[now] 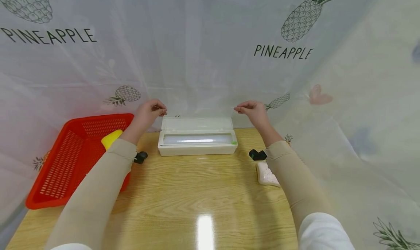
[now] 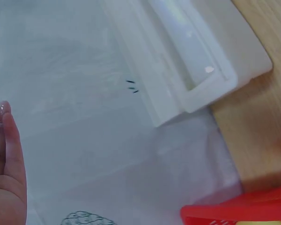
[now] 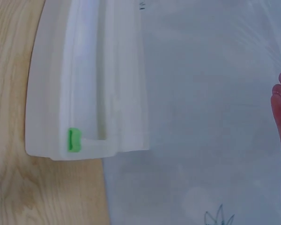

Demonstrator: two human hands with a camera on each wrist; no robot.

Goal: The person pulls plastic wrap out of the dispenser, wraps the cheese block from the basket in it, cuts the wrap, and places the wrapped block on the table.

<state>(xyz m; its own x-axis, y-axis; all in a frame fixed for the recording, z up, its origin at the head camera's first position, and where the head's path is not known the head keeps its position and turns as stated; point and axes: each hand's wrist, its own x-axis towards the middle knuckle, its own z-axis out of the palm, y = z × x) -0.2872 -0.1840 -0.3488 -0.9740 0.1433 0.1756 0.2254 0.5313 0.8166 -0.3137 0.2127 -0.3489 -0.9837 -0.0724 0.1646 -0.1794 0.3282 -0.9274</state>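
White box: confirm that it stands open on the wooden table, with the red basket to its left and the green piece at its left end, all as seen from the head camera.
One point is wrong: the green piece is at the right end of the white box, as the head view shows. The rest stands: open, on the wooden table, red basket to its left.

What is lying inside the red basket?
A yellow object shows inside the red basket, towards its right side. The person's left sleeve covers part of that side, so what lies beneath it cannot be seen.
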